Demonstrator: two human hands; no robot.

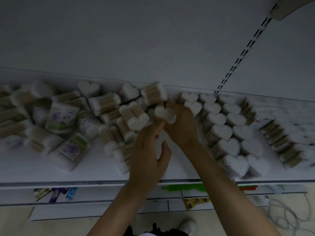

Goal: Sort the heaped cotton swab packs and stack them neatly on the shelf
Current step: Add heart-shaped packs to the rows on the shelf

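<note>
Head view: right hand (180, 125) pinches heart pack (165, 114), 12 o'clock of left hand (150, 150) (grip unclear); likely light, rigid; hold sides.

Retail premises: a shop aisle. White metal shelf (85, 174) with a plain back panel (119, 40) and a slotted upright (242, 55). Many identical cotton swab packs (105, 103) are heaped toward the left edge and ranked in rows toward the right. A label rail (68, 183) runs along the front edge. Small packaged goods (71, 193) sit on the lower shelf (102, 195).
</note>
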